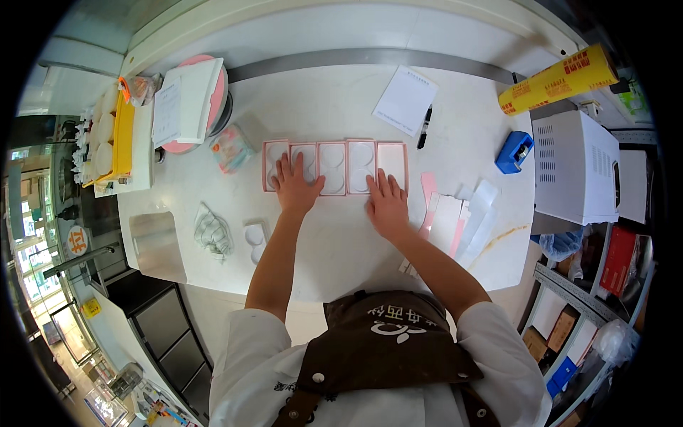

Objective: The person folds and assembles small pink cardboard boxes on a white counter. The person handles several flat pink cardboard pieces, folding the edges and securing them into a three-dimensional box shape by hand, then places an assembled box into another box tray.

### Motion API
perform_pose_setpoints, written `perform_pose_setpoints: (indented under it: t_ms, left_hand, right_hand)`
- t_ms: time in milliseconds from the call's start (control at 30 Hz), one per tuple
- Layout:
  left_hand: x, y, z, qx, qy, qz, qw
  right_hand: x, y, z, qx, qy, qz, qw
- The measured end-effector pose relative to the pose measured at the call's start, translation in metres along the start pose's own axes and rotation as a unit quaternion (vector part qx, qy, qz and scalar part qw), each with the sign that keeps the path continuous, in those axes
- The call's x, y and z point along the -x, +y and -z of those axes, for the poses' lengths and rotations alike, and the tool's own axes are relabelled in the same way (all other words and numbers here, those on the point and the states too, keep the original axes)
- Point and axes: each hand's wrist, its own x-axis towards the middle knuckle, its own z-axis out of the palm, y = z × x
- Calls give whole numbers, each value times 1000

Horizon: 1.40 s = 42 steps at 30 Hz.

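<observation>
A row of several shallow pink-edged boxes [332,145] stands side by side on the white table. Most hold a clear plastic insert [332,164] with two round hollows; the box at the right end [393,153] shows a plain white bottom. My left hand [297,186] lies over the leftmost boxes, fingers spread, touching the inserts or rims. Across the two rightmost boxes rests my right hand [388,206], its fingers stretched out and apart. Neither hand grips anything visible. A loose clear insert [255,243] sits near my left forearm.
Pink and white card pieces [445,224] and translucent strips [480,217] lie right. Behind are a paper sheet [405,99], a black marker [425,127] and a blue tape dispenser [514,152]. Left are a crumpled plastic bag [213,231], a colourful packet [231,149] and stacked boards [191,99].
</observation>
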Motion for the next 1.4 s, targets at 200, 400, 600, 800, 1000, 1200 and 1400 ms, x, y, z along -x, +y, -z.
perform_pose_setpoints:
  t_ms: [200,400,600,800,1000,1200,1400]
  left_hand:
    - [33,-52,7,135,130,-16,982]
    - [148,-93,16,-15,117,289,950]
    - [207,-100,7,134,92,182,970]
    - [245,39,38,538,-123,53,832]
    - [278,104,55,627,-137,-39,766]
    - [298,115,86,634,-144,-62,757]
    - [309,119,85,692,-127,-78,706]
  right_hand:
    - [12,-14,31,-35,16,26,999]
    - [55,3,64,-70,5,38,997]
    - [137,9,49,-204,-86,47,974]
    - [167,-36,77,-572,-202,-95,790]
    - [170,-43,133,-690,-181,-109,693]
    - [192,-54,153,-692,-134,-72,706]
    - [206,-63,160,-696,-82,-57,711]
